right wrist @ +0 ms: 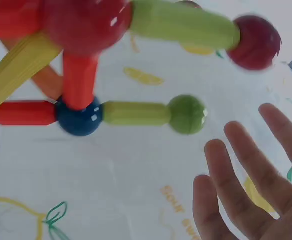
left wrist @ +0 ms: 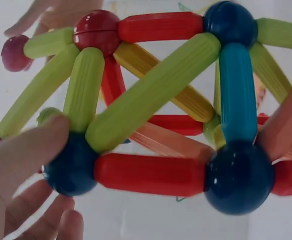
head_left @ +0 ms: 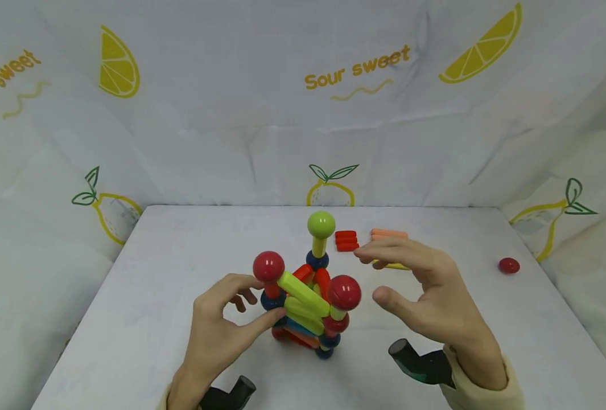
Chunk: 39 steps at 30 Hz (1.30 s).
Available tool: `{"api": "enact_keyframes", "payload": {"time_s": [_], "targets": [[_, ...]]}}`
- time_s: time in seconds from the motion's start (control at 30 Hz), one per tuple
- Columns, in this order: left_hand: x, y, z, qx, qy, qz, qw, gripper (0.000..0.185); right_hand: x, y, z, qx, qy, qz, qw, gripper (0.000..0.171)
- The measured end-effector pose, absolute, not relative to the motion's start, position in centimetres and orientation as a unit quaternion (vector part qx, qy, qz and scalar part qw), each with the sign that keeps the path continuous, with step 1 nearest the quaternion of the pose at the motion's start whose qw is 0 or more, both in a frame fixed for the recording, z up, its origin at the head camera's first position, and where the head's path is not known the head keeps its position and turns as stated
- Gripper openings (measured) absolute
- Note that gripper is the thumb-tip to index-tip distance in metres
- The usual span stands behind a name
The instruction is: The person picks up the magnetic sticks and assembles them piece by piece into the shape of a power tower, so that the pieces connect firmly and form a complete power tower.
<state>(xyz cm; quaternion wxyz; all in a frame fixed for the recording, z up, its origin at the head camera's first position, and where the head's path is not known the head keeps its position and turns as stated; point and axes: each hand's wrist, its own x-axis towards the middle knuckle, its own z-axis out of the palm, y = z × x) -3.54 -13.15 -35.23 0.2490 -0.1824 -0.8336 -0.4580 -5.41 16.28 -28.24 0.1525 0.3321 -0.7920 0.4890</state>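
- Head view shows your left hand [head_left: 221,319] steadying the rod-and-ball structure [head_left: 308,302], which stands near the middle of the tabletop [head_left: 180,256], close to you.
- Your left thumb presses against a dark blue ball [left wrist: 71,165] low on the structure's left side, as the left wrist view shows; the other fingers are loosely bent near it and grip nothing, which reads as bracing rather than holding.
- Your right hand [head_left: 425,290] hovers just right of the structure with fingers spread and relaxed, holding nothing and touching nothing; it seems poised to catch a wobble.
- A green ball [head_left: 321,224] tops an upright rod at the back, and two red balls [head_left: 268,266] cap the front corners, joined by a green rod.
- Spare red rods [head_left: 346,240] and orange rods [head_left: 388,233] lie behind your right hand, within reach.
- A red half-ball [head_left: 508,265] sits well apart on the right.
- A white lemon-print cloth [head_left: 333,114] covers the tabletop and hangs behind and beside it.
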Motion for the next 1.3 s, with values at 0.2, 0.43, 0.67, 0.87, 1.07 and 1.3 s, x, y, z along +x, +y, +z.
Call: {"api": "enact_keyframes", "payload": {"time_s": [0.2,0.43,0.67,0.87,1.07,1.3], "targets": [[-3.8,-13.1,-35.4,-0.123,-0.832,-0.464,0.279,0.033,-6.9,17.6,-30.9,0.262,-0.826,0.463,0.187,0.044],[-3.1,-12.3,-35.8,-0.134,-0.856,-0.469,0.174,0.073,-11.1,19.8,-36.4,0.163,-0.901,0.36,0.18,0.03],[-2.3,-9.0,-36.6,-0.081,-0.852,-0.492,0.161,0.116,-13.2,21.4,-41.1,0.105,-0.961,0.254,0.038,0.028],[-2.3,-8.7,-36.3,-0.082,-0.846,-0.492,0.189,0.112,-13.6,21.8,-42.6,0.083,-0.976,0.201,-0.001,0.029],[-2.7,-10.1,-36.0,-0.152,-0.847,-0.483,0.158,0.111,-13.8,22.1,-43.3,0.065,-0.978,0.199,0.016,0.029],[-2.9,-11.4,-36.2,-0.268,-0.818,-0.502,0.085,0.1,-14.0,22.0,-43.9,0.066,-0.978,0.198,0.006,0.028]]}}
